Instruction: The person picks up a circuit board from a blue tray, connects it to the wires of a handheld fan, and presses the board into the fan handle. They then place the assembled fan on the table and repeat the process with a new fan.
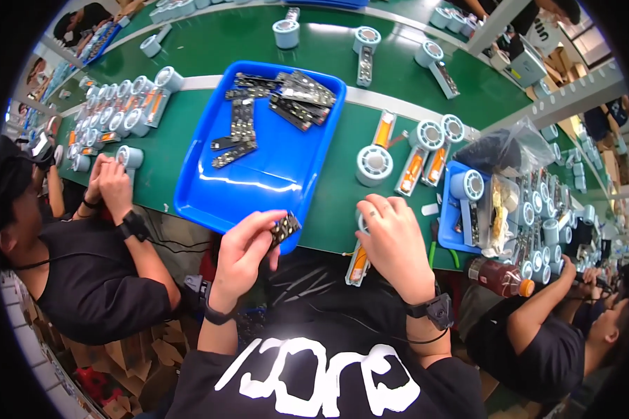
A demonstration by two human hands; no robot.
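My left hand [241,255], above the near edge of the blue tray [258,167], pinches a short black circuit board [284,229] between thumb and fingers. My right hand [395,237] is closed over a pale blue handheld fan body [357,267] at the table's near edge. Its round head is mostly hidden under my fingers, while the open handle with an orange cell inside shows below. Several more black circuit boards [243,119] lie piled at the far end of the tray. Just beyond my right hand stands another fan body [374,165], its handle pointing away.
Two fan bodies [426,134] lie to the right, near a small blue bin [456,209] with parts and bags. Green-handled pliers [435,248] and a drink bottle [500,277] are at the right. Co-workers [84,265] sit on both sides. Rows of fan bodies [119,105] fill the left.
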